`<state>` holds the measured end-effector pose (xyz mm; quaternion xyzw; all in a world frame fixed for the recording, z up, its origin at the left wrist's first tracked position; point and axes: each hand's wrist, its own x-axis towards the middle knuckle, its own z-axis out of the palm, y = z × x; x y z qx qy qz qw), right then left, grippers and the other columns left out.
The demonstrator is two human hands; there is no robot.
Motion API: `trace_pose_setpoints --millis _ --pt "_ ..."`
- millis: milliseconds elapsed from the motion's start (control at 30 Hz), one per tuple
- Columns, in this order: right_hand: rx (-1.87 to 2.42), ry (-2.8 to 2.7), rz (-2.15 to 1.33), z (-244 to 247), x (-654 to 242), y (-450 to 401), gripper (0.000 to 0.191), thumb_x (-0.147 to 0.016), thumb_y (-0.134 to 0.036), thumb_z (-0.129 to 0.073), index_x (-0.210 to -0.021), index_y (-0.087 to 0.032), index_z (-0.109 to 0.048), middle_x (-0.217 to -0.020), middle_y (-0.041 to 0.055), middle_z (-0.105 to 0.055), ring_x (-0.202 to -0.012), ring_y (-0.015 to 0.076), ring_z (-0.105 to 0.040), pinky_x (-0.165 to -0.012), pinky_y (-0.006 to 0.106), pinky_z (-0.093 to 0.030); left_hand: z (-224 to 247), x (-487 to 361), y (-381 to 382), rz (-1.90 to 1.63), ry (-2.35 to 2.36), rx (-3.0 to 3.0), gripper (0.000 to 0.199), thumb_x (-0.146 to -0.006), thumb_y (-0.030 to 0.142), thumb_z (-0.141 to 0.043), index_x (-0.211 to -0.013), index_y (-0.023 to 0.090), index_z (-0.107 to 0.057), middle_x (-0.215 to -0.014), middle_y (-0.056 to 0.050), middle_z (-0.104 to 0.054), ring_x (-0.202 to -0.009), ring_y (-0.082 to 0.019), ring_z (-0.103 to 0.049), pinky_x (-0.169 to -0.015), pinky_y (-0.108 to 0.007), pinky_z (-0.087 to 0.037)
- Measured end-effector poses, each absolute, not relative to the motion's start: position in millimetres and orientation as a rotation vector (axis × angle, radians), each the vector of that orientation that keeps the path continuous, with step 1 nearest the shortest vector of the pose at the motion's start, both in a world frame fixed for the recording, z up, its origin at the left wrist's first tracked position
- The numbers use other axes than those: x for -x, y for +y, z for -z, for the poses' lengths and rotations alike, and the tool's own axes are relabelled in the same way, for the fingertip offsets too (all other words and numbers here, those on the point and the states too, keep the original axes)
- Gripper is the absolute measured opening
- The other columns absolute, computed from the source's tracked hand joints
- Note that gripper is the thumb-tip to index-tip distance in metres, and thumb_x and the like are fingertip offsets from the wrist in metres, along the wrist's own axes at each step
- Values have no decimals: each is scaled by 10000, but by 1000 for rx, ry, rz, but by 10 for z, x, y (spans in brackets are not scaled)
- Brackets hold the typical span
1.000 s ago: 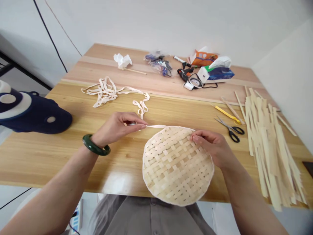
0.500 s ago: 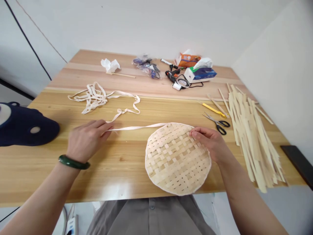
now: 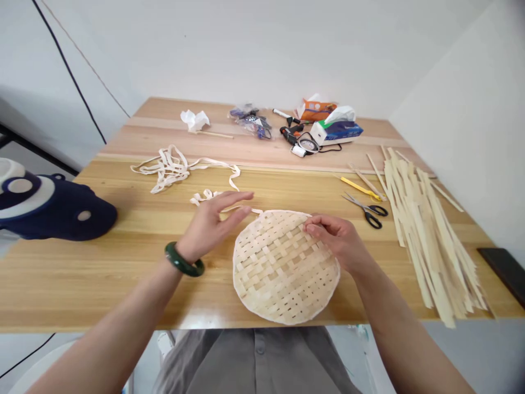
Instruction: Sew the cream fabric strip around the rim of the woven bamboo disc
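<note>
1. Position: we see the round woven panel (image 3: 285,268) in front of us, over the near part of the wooden table (image 3: 123,273). We cannot tell whether it lies fully flat or is slightly raised.
2. Right hand (image 3: 334,238): thumb and fingers pinched on the panel's upper right, just inside the rim.
3. Left hand (image 3: 211,224): open, thumb and fingers apart, near the panel's upper left; we see no grip on anything.
4. Pale fabric tape (image 3: 170,169): heaped loosely on the table, with a length running past the left hand to the panel's top edge. A narrow pale border follows the rim.
5. Handling, our judgement: the panel should be light and springy, firm enough to keep its shape but apt to flex. The flat strips leave small gaps and could shift or crack if pressed hard. The tape looks soft, limp and easy to twist.
6. Hold, our judgement: best taken at the bordered rim, fingertips on both faces, where the edge backs the grip; the tape, close to where it meets the rim, kept flat.
7. Nearby, to our right: black-handled scissors (image 3: 365,207), a yellow tool (image 3: 361,187) and a pile of flat pale strips (image 3: 430,235).
</note>
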<state>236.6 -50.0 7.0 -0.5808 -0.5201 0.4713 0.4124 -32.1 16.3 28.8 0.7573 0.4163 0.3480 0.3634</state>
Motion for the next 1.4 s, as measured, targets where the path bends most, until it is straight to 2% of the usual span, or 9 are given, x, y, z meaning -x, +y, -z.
trace_pose_setpoints --millis 200,333,500,800,933,1000,1133,1300,1400 --pt "1352 -1321 -1236 -121 -2220 -500 186 -786 -377 -715 -740 -198 -696 -925 27 -686 -830 163 -608 -713 279 -471 -105 109 214 -585 996 -1426 355 -746 474 -758 -898 153 -763 -837 -62 -762 -712 -179 -679 -625 -256 -502" --pt "1230 -1010 -1148 -111 -2477 -361 184 -739 -379 -753 -769 -215 -677 -1040 32 -690 -998 203 -647 -904 376 -518 -29 168 209 -598 1059 -1216 320 -689 453 -802 -776 152 -737 -684 -18 -712 -569 -123 -607 -542 -223 -448" --pt "1380 -752 -783 -260 -3231 -243 251 -687 -399 -769 -734 -222 -597 -605 -52 -450 -512 95 -425 -665 352 -507 -8 283 221 -593 1098 -1159 337 -659 456 -817 -757 145 -731 -663 -19 -701 -542 -118 -589 -526 -224 -439" --pt "1532 -604 -240 -543 -3843 -219 257 -728 -190 -686 -613 -241 -462 -555 -52 -427 -445 74 -275 -453 274 -146 55 287 376 -518 1042 -1228 377 -666 479 -802 -807 138 -724 -703 -22 -699 -569 -121 -587 -519 -225 -435" --pt "1553 -840 -559 -460 -3289 23 75 -687 -180 -717 -690 -178 -642 -607 -7 -568 -475 85 -449 -501 293 -386 94 167 449 -523 997 -1214 364 -689 468 -783 -831 138 -726 -718 -24 -704 -586 -122 -593 -542 -229 -443" --pt "1510 -1038 -850 -399 -2884 161 146 -647 -252 -780 -738 -170 -699 -818 65 -695 -698 173 -643 -674 357 -521 110 115 492 -529 977 -1208 339 -716 456 -766 -835 140 -727 -719 -21 -701 -591 -118 -589 -544 -225 -435" --pt "1308 -1631 -1324 -319 -2281 398 164 -767 -347 -714 -812 -189 -716 -1163 70 -692 -1061 209 -633 -930 362 -480 137 50 586 -566 989 -1237 295 -741 426 -757 -800 138 -727 -665 1 -671 -564 -98 -553 -528 -209 -398" --pt "1419 -1928 -1449 -180 -2165 631 216 -811 -384 -653 -827 -174 -701 -840 25 -683 -777 155 -591 -716 292 -450 219 76 668 -622 988 -1139 455 -787 512 -701 -1023 126 -747 -833 -59 -744 -659 -133 -612 -575 -228 -430" --pt "1383 -1816 -1536 -9 -2216 691 216 -817 -391 -660 -844 -180 -698 -850 16 -680 -773 142 -581 -705 274 -443 260 142 688 -663 1018 -1160 503 -859 535 -612 -1096 110 -738 -919 -93 -760 -722 -149 -636 -602 -234 -447"
